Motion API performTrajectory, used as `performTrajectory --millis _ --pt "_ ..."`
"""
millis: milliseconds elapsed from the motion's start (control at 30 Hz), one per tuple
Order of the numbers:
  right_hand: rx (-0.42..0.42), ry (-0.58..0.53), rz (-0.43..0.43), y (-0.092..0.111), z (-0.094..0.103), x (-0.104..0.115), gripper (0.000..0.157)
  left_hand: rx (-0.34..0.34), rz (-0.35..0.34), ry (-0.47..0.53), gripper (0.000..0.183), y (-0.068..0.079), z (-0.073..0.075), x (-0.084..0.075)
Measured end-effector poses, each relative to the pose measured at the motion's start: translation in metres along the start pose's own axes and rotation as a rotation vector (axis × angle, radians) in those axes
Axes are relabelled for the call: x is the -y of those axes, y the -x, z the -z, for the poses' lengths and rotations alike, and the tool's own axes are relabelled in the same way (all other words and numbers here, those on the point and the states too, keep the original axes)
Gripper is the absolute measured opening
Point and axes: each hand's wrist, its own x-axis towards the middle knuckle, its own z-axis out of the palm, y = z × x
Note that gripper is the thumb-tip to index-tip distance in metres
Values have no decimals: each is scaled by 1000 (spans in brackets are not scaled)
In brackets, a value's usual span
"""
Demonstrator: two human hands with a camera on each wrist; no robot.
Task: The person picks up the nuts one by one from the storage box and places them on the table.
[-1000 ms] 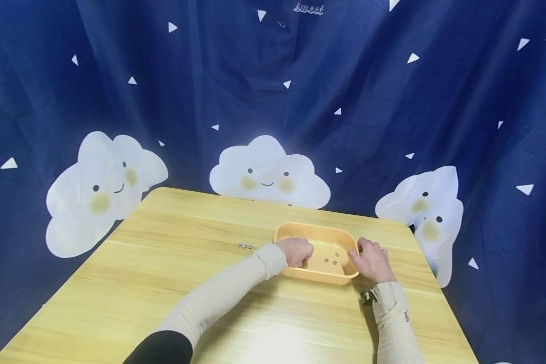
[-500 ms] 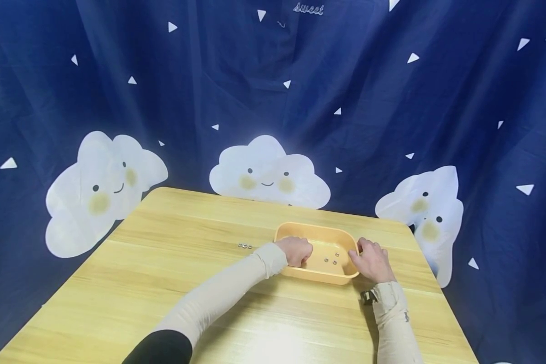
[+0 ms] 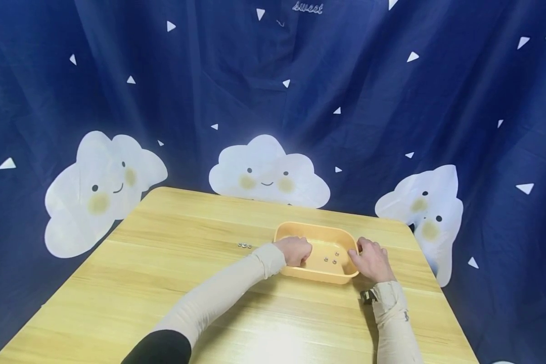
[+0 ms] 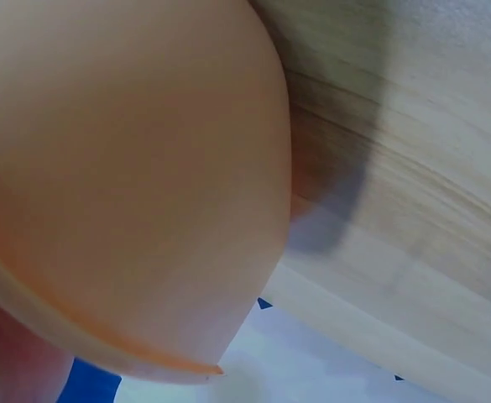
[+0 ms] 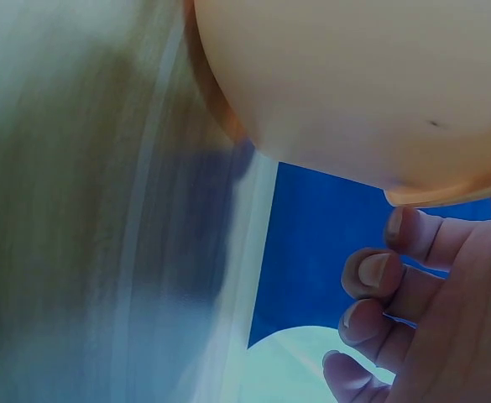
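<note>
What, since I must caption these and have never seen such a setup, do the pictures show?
There is no machine: a person is working bare-handed. The wide picture comes from a camera on the head, looking forward and down; the two close ones come from wrist cameras, each showing the outside of the orange tray. It sits on a wooden table, with three small metal pieces showing inside and three more pieces in a row beside it. The right hand grips the tray's right end; the left hand reaches inside, and whether it holds anything is hidden.
</note>
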Motion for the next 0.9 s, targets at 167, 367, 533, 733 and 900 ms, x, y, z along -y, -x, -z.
performTrajectory --millis 167,367,533,733,900 --pt "-5 -4 3 0 0 0 21 8 9 18 54 -1 0 1" --pt "-2 -4 4 0 -1 0 20 28 33 19 54 0 1 0" --pt "-5 -3 5 0 0 1 20 -6 17 11 48 1 0 1" --pt "3 -2 0 0 0 1 20 -27 -2 32 33 3 -1 2" --pt "-5 0 2 -1 -2 -1 20 -22 -10 27 24 2 -2 2"
